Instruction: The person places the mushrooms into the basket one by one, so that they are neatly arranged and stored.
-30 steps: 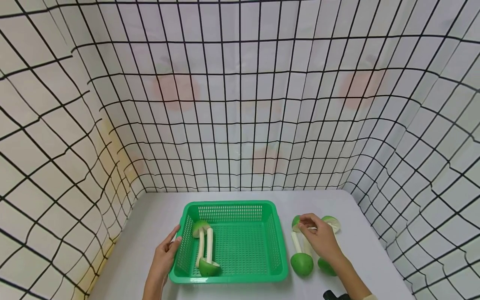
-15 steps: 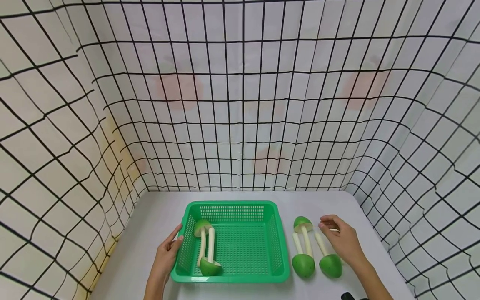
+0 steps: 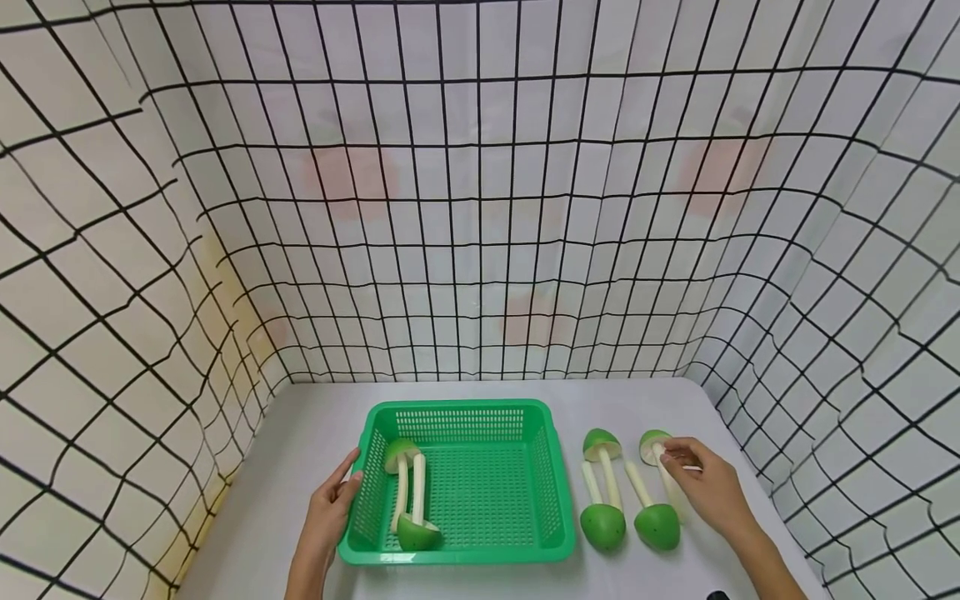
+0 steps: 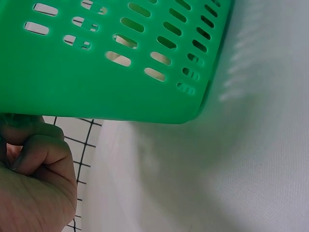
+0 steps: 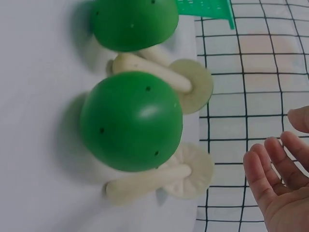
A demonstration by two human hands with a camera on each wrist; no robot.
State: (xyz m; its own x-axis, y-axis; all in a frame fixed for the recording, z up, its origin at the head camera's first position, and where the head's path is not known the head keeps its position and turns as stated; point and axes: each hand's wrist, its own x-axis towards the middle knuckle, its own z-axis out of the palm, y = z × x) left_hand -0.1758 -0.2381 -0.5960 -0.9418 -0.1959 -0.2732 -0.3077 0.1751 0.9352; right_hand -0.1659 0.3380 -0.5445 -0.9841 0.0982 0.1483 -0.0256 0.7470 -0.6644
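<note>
Right hand [image 3: 708, 487]: It slants in from the lower right of my head view, back of the hand toward the camera. The fingers are loosely bent and point left; my right wrist view shows the thumb apart from them and nothing in their hold.
Far-right mushroom [image 3: 649, 454]: It lies under the fingertips in my head view, though I cannot tell whether they touch. Green cap at the far end, pale gilled underside showing, pale stem running toward me.
Mushroom beside it [image 3: 657, 527]: Turned the other way, its rounded, slightly glossy green cap is nearest me, marked with a few dark dots.
Other pair: A far-capped mushroom [image 3: 602, 444] and a near-capped mushroom [image 3: 603, 527] lie close together, stems side by side, just right of the basket.
Left hand [image 3: 330, 508]: It grips the basket's left side, index finger and thumb at the rim; my left wrist view shows other fingers curled.
Green basket [image 3: 457, 557]: Rectangular, with slotted walls. Two mushrooms [image 3: 417, 532] lie inside along the left wall, one cap far, one cap near.
White tabletop [image 3: 307, 417]: It carries the basket and the four loose mushrooms.
Black-gridded backdrop [image 3: 480, 198]: It surrounds the table, with faint reddish shapes behind the lines.
</note>
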